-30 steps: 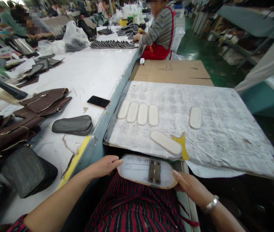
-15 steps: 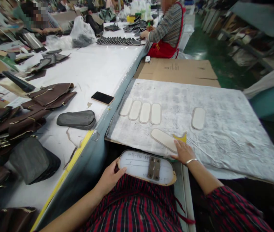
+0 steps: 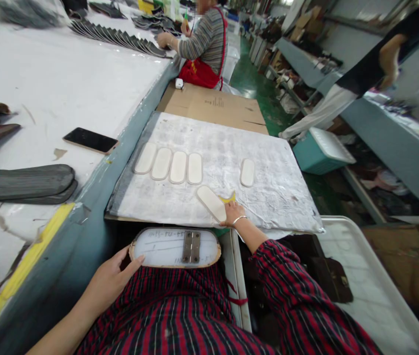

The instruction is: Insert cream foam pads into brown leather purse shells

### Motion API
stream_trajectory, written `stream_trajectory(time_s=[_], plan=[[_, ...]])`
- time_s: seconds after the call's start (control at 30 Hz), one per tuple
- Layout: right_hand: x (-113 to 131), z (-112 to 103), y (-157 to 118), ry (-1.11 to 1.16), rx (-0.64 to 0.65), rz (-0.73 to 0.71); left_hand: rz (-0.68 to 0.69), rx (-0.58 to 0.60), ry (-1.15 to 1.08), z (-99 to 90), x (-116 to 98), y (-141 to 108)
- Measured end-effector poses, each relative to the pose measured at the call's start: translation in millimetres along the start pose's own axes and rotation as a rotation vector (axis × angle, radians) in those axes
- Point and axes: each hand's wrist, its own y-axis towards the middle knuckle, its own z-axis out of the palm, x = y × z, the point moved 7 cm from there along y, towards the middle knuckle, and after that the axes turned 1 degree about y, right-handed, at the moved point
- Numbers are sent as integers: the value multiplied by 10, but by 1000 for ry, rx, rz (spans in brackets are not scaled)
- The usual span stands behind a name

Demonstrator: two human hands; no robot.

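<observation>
My left hand (image 3: 115,276) grips the left end of an oval hinged template (image 3: 165,245), with the thumb on top. The template is whitish and translucent, with handwritten marks, a tan edge and a dark metal hinge (image 3: 191,246). At the near edge of the padded board, my right hand (image 3: 234,215) is closed on the lower end of a white oval piece (image 3: 209,201), which lies slanted; its fingertips are partly hidden. Beside that hand shows a small yellow piece (image 3: 229,197). Several like white ovals (image 3: 178,167) lie in a row, and a single oval (image 3: 247,172) lies apart to the right.
The white padded board (image 3: 276,197) lies before me, with cardboard (image 3: 216,106) beyond it. On the left table are a phone (image 3: 91,140) and dark grey strips (image 3: 24,183). A co-worker (image 3: 205,47) works at the far end. A white tray (image 3: 364,276) stands at right.
The view has swung to the right. The white oval under my right hand now slants more steeply. My left hand still holds the hinged template.
</observation>
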Motion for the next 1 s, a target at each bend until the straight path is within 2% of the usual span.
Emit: stream_trajectory(time_s=[0.23,0.37,0.47,0.53,0.57,0.6,0.63,0.7,0.77,0.87,0.93,1.0], plan=[[10,-22,-16,129,-101,109,-25,29,-127,40,42,5],[42,-168,36,289,-173,147,-30,-5,-264,29,15,-25],[32,-420,-15,413,-226,132,-11,-53,-367,3,-21,-83],[-38,-680,-156,493,-299,102,7,-57,-426,13,-26,-109],[-72,-821,-263,558,-335,60,12,-56,-459,22,-18,-114],[-82,-959,-393,758,-364,-37,11,-62,-501,29,-5,-113],[-60,-1052,-531,926,-321,-133,5,-73,-549,34,12,-106],[73,-1142,-823,1103,-172,-277,-10,-100,-648,43,39,-79],[336,-1042,-1070,1147,90,-357,-4,-99,-690,65,31,-45],[750,-740,-1273,1113,419,-411,16,-110,-582,90,4,-31],[931,-594,-1292,1084,518,-431,-5,-157,-481,92,22,-60],[1018,-545,-1264,1053,533,-440,-28,-199,-421,99,42,-105]])
